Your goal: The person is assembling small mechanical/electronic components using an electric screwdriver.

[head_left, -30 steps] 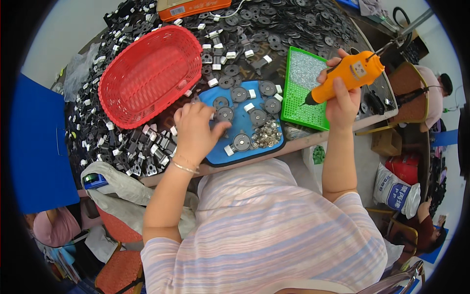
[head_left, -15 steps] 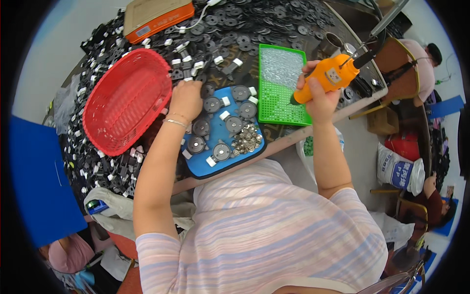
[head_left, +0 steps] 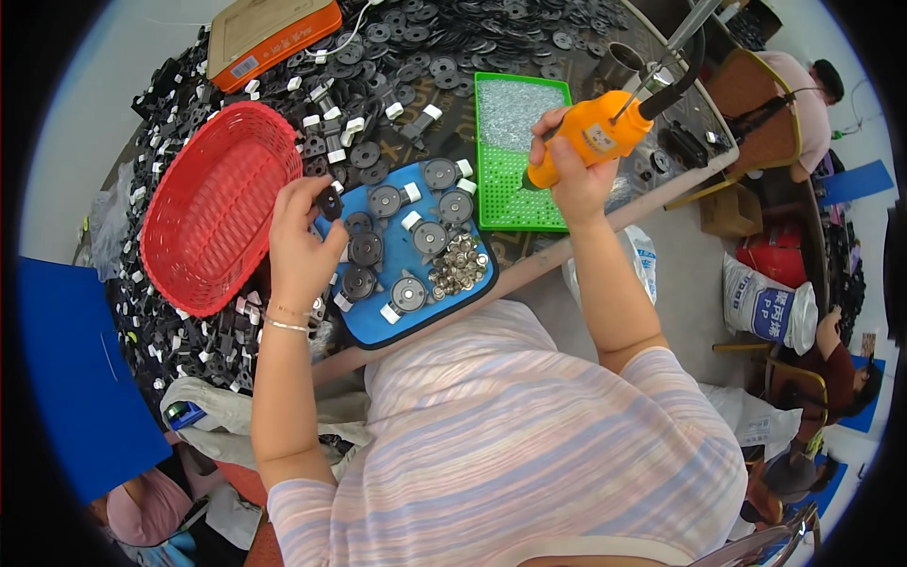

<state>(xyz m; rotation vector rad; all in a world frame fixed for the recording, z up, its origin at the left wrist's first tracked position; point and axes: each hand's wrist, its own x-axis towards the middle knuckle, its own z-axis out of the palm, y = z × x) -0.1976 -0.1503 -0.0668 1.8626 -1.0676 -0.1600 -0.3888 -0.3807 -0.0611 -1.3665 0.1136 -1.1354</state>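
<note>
My right hand [head_left: 580, 180] is wrapped round an orange electric screwdriver [head_left: 605, 128], its dark tip pointing down-left over the green perforated tray [head_left: 501, 198]. Small silvery pieces, perhaps screws, [head_left: 520, 111] fill that tray's far half. Between the thumb and fingers of my left hand [head_left: 300, 248] is a small black plastic part [head_left: 329, 202], partly hidden, at the left edge of the blue tray [head_left: 387, 326]. Several round black wheel-like parts [head_left: 408, 294], some with white tabs, lie in the blue tray beside a pile of small shiny metal pieces [head_left: 460, 265].
A red woven basket [head_left: 213, 208] stands left of my left hand. Loose black discs [head_left: 442, 72] and black-and-white parts cover the table behind and around it. An orange box [head_left: 274, 42] sits far left. A metal cup [head_left: 620, 62] stands beyond the screwdriver. Other people sit nearby.
My left hand has drawn back leftward and nearer from the heap beyond the blue tray, and the small black part now shows in its fingers. The screwdriver stays in my right hand.
</note>
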